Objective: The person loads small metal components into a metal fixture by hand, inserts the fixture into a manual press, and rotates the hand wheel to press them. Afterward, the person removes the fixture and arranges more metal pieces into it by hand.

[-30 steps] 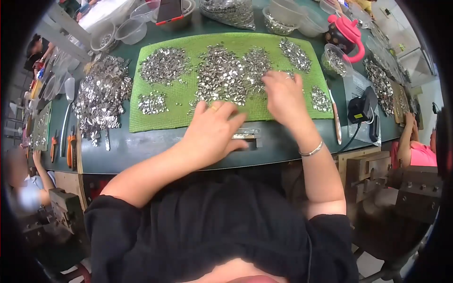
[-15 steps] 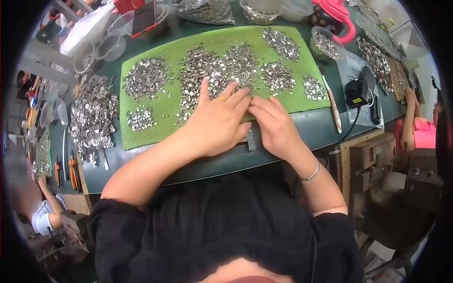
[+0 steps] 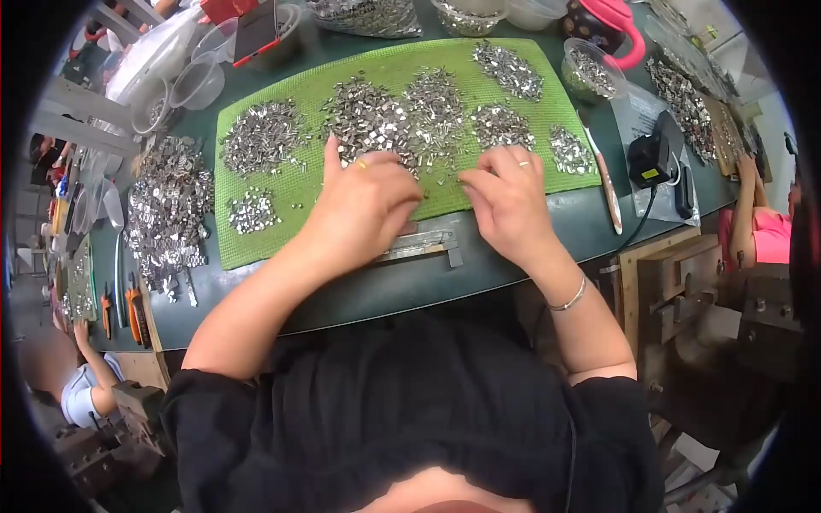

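My left hand [image 3: 368, 205] is over the front of the green mat [image 3: 299, 231], its little finger stretched out and the other fingers curled toward the thumb. Whatever is in that pinch is hidden. Beneath its thumb side lies a narrow metal bar or fixture [image 3: 421, 245] along the mat's front edge. To the right, my right hand [image 3: 515, 201] has thumb and forefinger close together just above the mat; any piece between them is too small to make out. Beyond my hands, a pile of small shiny metal pieces [image 3: 368, 115] and a second pile of short metal pieces [image 3: 436, 107] lie on the mat.
A large heap of metal parts [image 3: 171, 205] lies left of the mat, with orange-handled pliers [image 3: 134, 308] nearby. A pen-like tool [image 3: 605, 184], a black adapter [image 3: 654, 154] and a plastic cup of parts [image 3: 592, 73] stand right. Other people work at both sides.
My hands have moved apart: the left went left and curled its fingers, the right shifted slightly right. More of the metal bar now shows between them.
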`<state>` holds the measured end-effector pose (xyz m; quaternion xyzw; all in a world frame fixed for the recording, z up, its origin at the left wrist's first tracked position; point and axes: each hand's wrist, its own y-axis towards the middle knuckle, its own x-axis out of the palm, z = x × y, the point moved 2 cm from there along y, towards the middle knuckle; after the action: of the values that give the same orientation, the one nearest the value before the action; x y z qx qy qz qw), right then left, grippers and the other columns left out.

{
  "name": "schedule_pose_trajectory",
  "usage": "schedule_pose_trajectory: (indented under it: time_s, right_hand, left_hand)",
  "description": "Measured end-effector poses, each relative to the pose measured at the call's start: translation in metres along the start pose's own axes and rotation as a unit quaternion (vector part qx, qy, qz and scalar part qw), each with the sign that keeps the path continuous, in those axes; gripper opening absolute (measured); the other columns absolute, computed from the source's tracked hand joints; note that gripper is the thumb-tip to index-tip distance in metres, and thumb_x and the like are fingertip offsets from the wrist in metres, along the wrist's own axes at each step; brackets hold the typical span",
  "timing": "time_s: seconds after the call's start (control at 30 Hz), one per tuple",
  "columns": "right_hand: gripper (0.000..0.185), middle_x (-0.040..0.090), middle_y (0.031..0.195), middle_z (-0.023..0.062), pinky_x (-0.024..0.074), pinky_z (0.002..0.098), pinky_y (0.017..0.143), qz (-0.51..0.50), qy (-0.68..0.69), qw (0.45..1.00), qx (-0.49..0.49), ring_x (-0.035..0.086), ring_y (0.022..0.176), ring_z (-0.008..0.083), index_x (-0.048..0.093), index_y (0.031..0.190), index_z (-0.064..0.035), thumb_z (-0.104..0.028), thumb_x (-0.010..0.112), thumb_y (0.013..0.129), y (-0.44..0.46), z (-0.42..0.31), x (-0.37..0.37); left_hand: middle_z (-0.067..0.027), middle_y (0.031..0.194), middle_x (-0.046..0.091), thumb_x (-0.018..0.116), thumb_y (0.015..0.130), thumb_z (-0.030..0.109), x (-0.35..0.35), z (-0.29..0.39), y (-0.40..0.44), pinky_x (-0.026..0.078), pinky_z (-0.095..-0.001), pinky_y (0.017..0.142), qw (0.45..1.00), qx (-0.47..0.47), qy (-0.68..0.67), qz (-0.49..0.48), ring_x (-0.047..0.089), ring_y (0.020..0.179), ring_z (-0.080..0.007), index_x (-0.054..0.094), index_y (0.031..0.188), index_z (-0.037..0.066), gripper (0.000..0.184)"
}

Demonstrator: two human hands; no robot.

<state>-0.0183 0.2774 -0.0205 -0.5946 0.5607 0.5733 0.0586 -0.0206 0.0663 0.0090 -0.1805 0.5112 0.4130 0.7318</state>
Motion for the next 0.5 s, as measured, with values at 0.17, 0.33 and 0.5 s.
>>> schedule_pose_trajectory:
  time_s: [0.17,0.33,0.5]
  right_hand:
    - [0.005,0.058,0.083,0.0041,0.0342,0.0400,0.081,-0.066,-0.039,0.997,0.026,0.054,0.087,0.0255,0.072,0.081,-0.0090,-0.011,0.075,0.078,0.011,0.004,0.008]
    - [0.008,0.057,0.082,0.0032,0.0333,0.0411,0.082,-0.069,-0.097,0.992,0.042,0.055,0.087,0.0243,0.068,0.074,-0.0096,-0.012,0.076,0.077,0.012,-0.003,0.013]
    - [0.006,0.057,0.082,0.0033,0.0330,0.0410,0.082,-0.074,-0.081,0.994,-0.003,0.055,0.088,0.0239,0.070,0.079,-0.0100,-0.010,0.075,0.077,0.008,0.001,0.005]
  left_hand:
    - [-0.0028,0.092,0.062,0.076,0.075,0.010,0.008,-0.011,0.015,0.040,-0.0423,0.090,0.994,0.087,0.011,0.067,0.059,0.093,-0.0251,0.075,0.087,0.010,0.012]
    - [-0.0022,0.092,0.060,0.075,0.075,0.013,0.009,-0.006,0.022,0.039,-0.0407,0.090,0.996,0.064,0.067,0.015,0.056,0.095,-0.0231,0.076,0.084,0.013,0.009]
    - [-0.0023,0.094,0.060,0.072,0.076,0.014,0.011,-0.014,0.018,0.039,-0.0401,0.089,0.993,0.092,0.046,0.050,0.055,0.098,-0.0225,0.076,0.077,0.014,0.004]
